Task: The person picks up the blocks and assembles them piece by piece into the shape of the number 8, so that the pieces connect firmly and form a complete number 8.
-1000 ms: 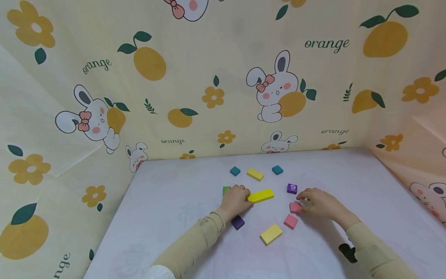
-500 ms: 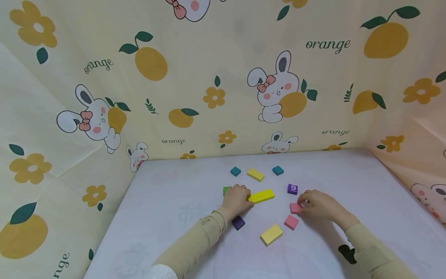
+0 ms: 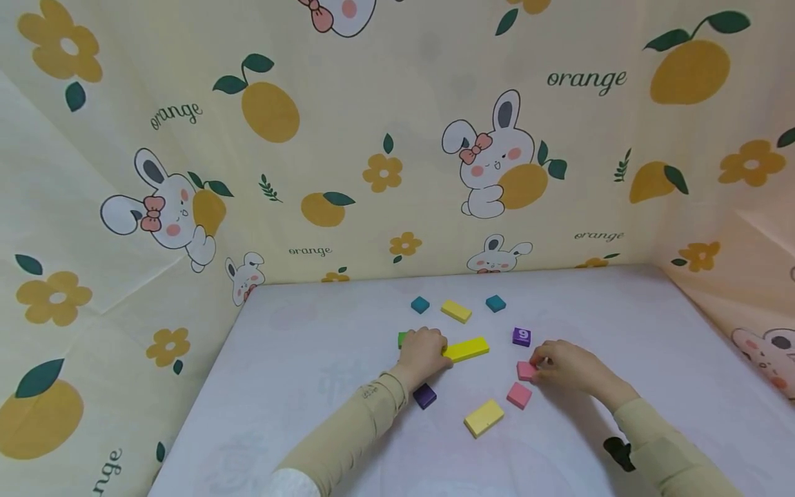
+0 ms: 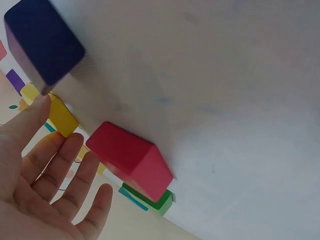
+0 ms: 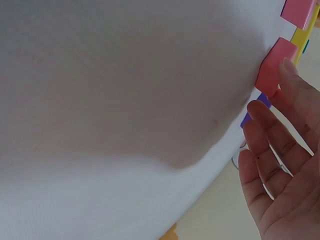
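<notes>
In the head view my left hand (image 3: 422, 352) pinches the near end of a long yellow block (image 3: 468, 349) between thumb and forefinger; the left wrist view shows this yellow block (image 4: 64, 117) between the fingertips. A red block (image 4: 127, 157), hidden by the hand in the head view, stands beside those fingers. Close by are a dark purple block (image 3: 425, 396) and a partly covered green block (image 3: 402, 338). My right hand (image 3: 568, 366) pinches a pink block (image 3: 525, 371), its thumb on the face of that pink block (image 5: 275, 65). A second pink block (image 3: 519, 395) lies just nearer.
A purple block marked 9 (image 3: 522, 337) lies beyond the right hand. Farther back are two teal blocks (image 3: 420, 304) and a small yellow block (image 3: 456, 310). A pale yellow block (image 3: 484, 418) lies at the front. A printed cloth (image 3: 348, 152) rises behind the table.
The right hand's fingers have closed in on the pink block. The left hand stays at the long yellow block, and the blocks lie as before.
</notes>
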`<action>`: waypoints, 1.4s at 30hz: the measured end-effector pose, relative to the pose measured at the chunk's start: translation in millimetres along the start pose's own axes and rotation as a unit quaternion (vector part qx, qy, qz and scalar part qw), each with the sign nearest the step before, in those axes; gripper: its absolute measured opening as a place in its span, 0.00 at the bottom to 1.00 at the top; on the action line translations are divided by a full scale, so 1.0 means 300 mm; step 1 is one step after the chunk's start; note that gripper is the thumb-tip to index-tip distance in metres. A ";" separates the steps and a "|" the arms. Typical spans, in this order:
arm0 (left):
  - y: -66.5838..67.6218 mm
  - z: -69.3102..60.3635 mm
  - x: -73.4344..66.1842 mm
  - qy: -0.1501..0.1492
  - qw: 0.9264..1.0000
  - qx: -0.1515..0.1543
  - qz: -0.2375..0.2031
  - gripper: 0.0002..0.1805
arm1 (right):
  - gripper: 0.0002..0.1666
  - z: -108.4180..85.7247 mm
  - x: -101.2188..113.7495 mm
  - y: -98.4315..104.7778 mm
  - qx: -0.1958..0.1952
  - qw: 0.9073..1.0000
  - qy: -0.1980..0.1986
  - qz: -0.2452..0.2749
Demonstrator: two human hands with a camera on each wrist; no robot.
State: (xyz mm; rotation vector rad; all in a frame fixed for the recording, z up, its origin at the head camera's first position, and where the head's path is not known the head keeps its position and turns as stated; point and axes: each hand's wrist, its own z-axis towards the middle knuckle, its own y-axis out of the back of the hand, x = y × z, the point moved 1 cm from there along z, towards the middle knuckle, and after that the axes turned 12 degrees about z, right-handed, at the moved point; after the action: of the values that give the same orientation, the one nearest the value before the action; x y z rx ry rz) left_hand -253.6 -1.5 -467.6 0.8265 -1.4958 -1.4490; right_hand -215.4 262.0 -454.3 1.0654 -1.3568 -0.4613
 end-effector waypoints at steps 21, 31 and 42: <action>0.001 0.001 0.004 -0.008 1.000 -0.007 -0.019 0.16 | 0.12 0.002 -0.001 -0.002 -0.002 1.000 -0.003 0.015; 0.000 0.010 0.005 -0.006 0.999 0.008 -0.032 0.18 | 0.13 -0.003 0.004 0.002 -0.003 1.000 -0.001 0.013; 0.007 0.012 0.008 -0.013 1.000 0.016 -0.022 0.17 | 0.14 -0.002 0.011 0.003 -0.002 1.000 0.000 0.007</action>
State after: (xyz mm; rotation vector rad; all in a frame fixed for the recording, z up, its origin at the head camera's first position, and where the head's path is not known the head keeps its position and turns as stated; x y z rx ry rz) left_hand -257.6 -1.9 -465.1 0.8680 -1.5324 -1.4767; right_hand -214.5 260.0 -451.8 1.0520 -1.3620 -0.4521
